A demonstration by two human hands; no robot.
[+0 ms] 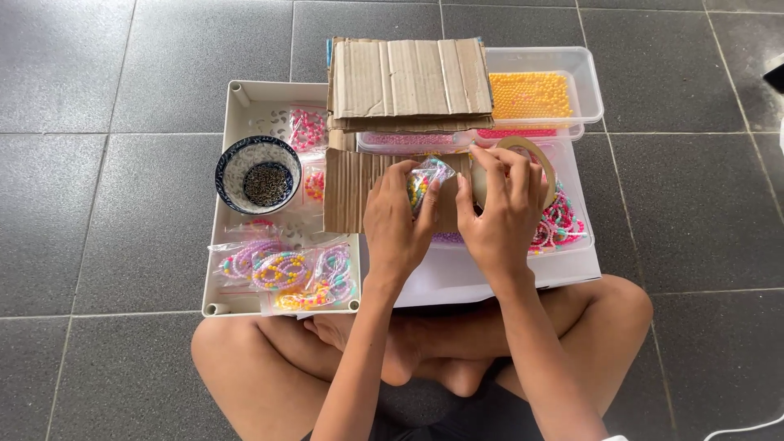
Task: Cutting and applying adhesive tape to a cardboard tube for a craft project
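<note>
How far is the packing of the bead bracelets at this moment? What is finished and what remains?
Done: several bagged bracelets lie in the white tray. In hand: the left hand holds a small clear bag of beads, while the right hand grips a roll of tape. Left: loose pink bracelets sit unbagged in the clear container. How many remain is hard to tell.

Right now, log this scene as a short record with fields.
setting: grey tiled floor, person seated cross-legged
left hand: holds a small clear bag of coloured beads
right hand: grips a roll of tape
under the hands: cardboard pieces over clear tubs
white tray: bowl of dark small pieces, bagged bead bracelets
far tub: orange beads
</note>
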